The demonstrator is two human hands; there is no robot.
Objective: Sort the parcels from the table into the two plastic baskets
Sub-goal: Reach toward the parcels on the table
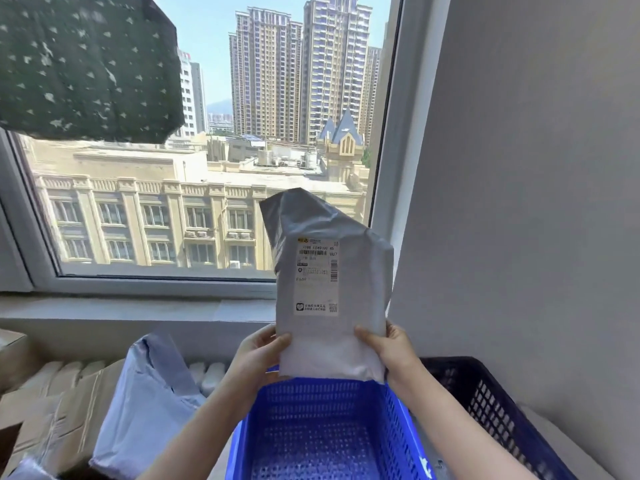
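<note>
Above the blue basket, left hand and right hand pinch the grey parcel by its bottom corners; looks soft, light, probably slippery.

Left hand and right hand raised, thumbs forward, gripping
</note>
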